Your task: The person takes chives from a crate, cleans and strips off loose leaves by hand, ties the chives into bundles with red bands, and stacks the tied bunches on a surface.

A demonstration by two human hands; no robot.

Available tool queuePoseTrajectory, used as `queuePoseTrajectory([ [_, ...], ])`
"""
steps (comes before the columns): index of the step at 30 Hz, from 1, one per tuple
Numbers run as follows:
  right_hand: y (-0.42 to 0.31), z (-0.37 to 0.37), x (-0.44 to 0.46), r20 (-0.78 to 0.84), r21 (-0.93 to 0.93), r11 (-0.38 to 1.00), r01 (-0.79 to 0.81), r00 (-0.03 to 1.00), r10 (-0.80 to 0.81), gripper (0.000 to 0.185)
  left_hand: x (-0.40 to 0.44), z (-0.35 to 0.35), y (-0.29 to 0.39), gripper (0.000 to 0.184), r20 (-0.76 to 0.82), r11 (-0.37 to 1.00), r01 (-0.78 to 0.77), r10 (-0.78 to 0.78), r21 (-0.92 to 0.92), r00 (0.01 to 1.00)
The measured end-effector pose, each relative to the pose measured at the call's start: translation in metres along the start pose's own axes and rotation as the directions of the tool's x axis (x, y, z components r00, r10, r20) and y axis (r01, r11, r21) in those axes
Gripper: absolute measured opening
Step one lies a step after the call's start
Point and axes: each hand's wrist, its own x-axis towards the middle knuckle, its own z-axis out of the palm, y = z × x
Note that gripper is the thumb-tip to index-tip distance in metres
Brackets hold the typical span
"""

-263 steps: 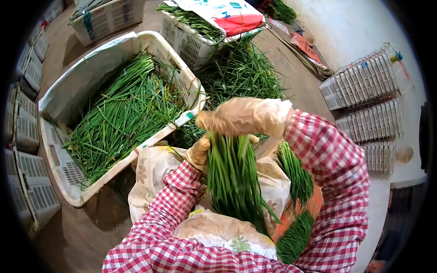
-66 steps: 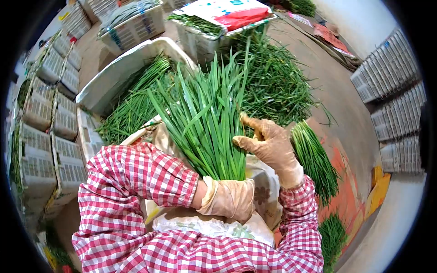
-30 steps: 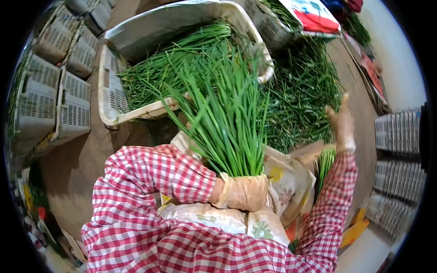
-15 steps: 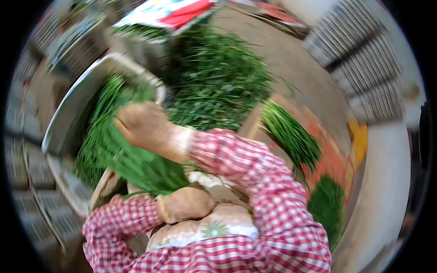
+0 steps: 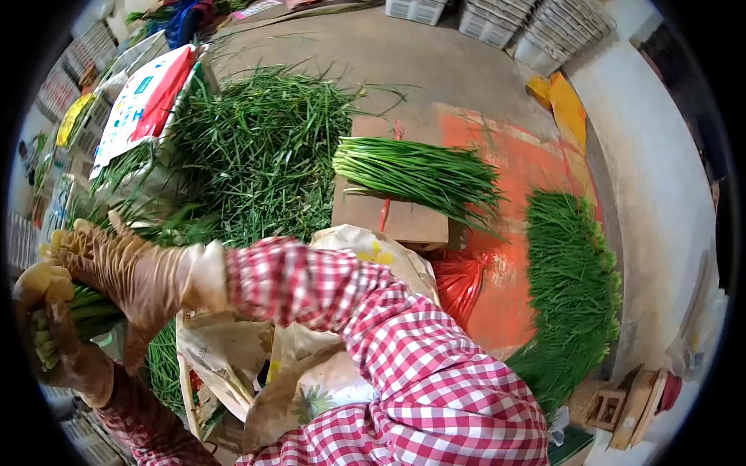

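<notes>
Both my hands wear wrinkled tan gloves and are at the far left edge of the head view. My left hand point(image 5: 78, 361) is wrapped round a bunch of garlic chives point(image 5: 93, 307), its pale cut ends pointing left. My right hand point(image 5: 128, 272) lies over the same bunch from above, its thumb apart and its fingers reaching toward my left fingertips. Part of the bunch is hidden behind the gloves. Another neat chive bunch point(image 5: 416, 175) lies on a small wooden stool point(image 5: 408, 221), across a red tie point(image 5: 385, 213).
A heap of loose green leaves point(image 5: 260, 147) covers the floor ahead. A long row of chives point(image 5: 571, 287) lies at right on an orange sheet point(image 5: 497, 279). A red plastic bag point(image 5: 458, 283) sits by the stool. White crates point(image 5: 536, 39) stand at the back, near a wall point(image 5: 645, 155).
My view has swung to the right. Both hands have come together on the chives; earlier my right hand was raised over the tub and the left was low near my lap.
</notes>
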Motion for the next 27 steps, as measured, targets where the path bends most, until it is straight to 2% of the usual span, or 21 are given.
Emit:
queuePoseTrajectory([
  [1,0.000,0.003,-0.002,-0.093,-0.054,0.998,-0.040,0.995,0.035,0.152,-0.018,-0.009,-0.003,0.023,0.085,0.963,0.233,-0.223,-0.138,0.971],
  [2,0.000,-0.001,-0.004,-0.184,-0.107,0.991,-0.082,0.981,0.061,0.151,-0.040,-0.025,-0.016,0.025,0.197,0.855,0.458,-0.419,-0.243,0.886],
  [3,0.006,-0.005,-0.009,-0.193,-0.111,0.990,-0.089,0.979,0.066,0.151,-0.048,-0.029,-0.030,0.025,0.203,0.855,0.455,-0.413,-0.251,0.888],
  [7,0.016,-0.041,-0.019,-0.343,-0.282,0.955,-0.095,0.939,-0.008,0.144,-0.076,-0.043,-0.090,0.040,0.475,0.500,0.776,-0.614,-0.384,0.630],
  [9,0.020,-0.074,-0.022,-0.412,-0.326,0.945,0.026,0.896,-0.167,0.132,-0.061,-0.016,-0.083,0.035,0.429,0.532,0.741,-0.604,-0.410,0.672],
  [10,0.027,-0.098,-0.015,-0.431,-0.134,0.974,0.184,0.874,-0.224,0.117,-0.048,0.006,-0.074,0.033,0.328,0.605,0.664,-0.579,-0.440,0.746],
  [11,0.020,-0.123,-0.024,-0.417,-0.210,0.952,0.221,0.861,-0.292,0.112,-0.028,0.032,-0.059,0.032,0.180,0.701,0.540,-0.523,-0.467,0.833],
  [12,0.012,-0.145,-0.032,-0.471,-0.380,0.909,0.173,0.809,-0.351,0.097,-0.004,0.063,-0.043,0.030,-0.015,0.810,0.348,-0.402,-0.471,0.916],
  [13,0.011,-0.168,-0.036,-0.430,-0.453,0.888,0.079,0.853,-0.295,0.076,0.025,0.095,-0.028,0.029,-0.237,0.907,0.075,-0.187,-0.413,0.953],
  [14,0.004,-0.192,-0.048,-0.381,-0.556,0.830,0.056,0.870,-0.313,0.059,0.046,0.125,-0.014,0.029,-0.434,0.942,-0.195,0.059,-0.274,0.899],
  [15,-0.008,-0.222,-0.060,-0.282,-0.655,0.742,-0.144,0.957,-0.063,0.053,0.058,0.153,0.001,0.029,-0.506,0.928,-0.298,0.151,-0.224,0.849],
  [17,-0.030,-0.268,-0.089,-0.226,-0.682,0.682,-0.265,0.963,0.149,0.051,0.031,0.202,0.038,0.048,-0.186,0.832,0.179,-0.317,-0.525,0.930],
  [18,-0.044,-0.290,-0.105,-0.226,-0.695,0.635,-0.338,0.940,0.254,0.050,0.032,0.221,0.054,0.049,0.076,0.427,0.257,-0.395,-0.867,0.915],
  [19,-0.056,-0.311,-0.124,-0.239,-0.718,0.563,-0.409,0.905,0.352,0.049,0.033,0.240,0.069,0.051,0.332,-0.099,0.323,-0.444,-0.941,0.832],
  [20,-0.067,-0.332,-0.144,-0.260,-0.739,0.487,-0.465,0.864,0.431,0.048,0.037,0.256,0.082,0.042,0.481,-0.834,0.138,-0.165,-0.534,0.861],
  [21,-0.074,-0.351,-0.165,-0.264,-0.807,0.356,-0.471,0.828,0.495,0.048,0.027,0.270,0.091,0.042,0.485,-0.834,0.136,-0.171,-0.535,0.858],
  [23,-0.089,-0.382,-0.215,-0.286,-0.903,0.136,-0.408,0.805,0.519,0.050,-0.014,0.307,0.117,0.052,0.709,-0.541,0.520,-0.224,-0.661,0.668],
  [24,-0.096,-0.391,-0.238,-0.421,-0.854,0.010,-0.521,0.700,0.577,0.051,-0.039,0.325,0.132,0.057,0.782,-0.365,0.691,-0.290,-0.624,0.552],
  [25,-0.099,-0.395,-0.257,-0.542,-0.785,-0.123,-0.607,0.576,0.613,0.051,-0.070,0.342,0.150,0.060,0.792,-0.045,0.800,-0.185,-0.599,0.582],
  [26,-0.098,-0.396,-0.269,-0.538,-0.787,-0.130,-0.603,0.568,0.622,0.051,-0.102,0.356,0.168,0.063,0.812,0.290,0.792,-0.076,-0.537,0.578],
  [27,-0.095,-0.394,-0.284,-0.594,-0.726,-0.145,-0.672,0.506,0.625,0.052,-0.129,0.367,0.185,0.065,0.797,0.561,0.661,-0.005,-0.498,0.604],
])
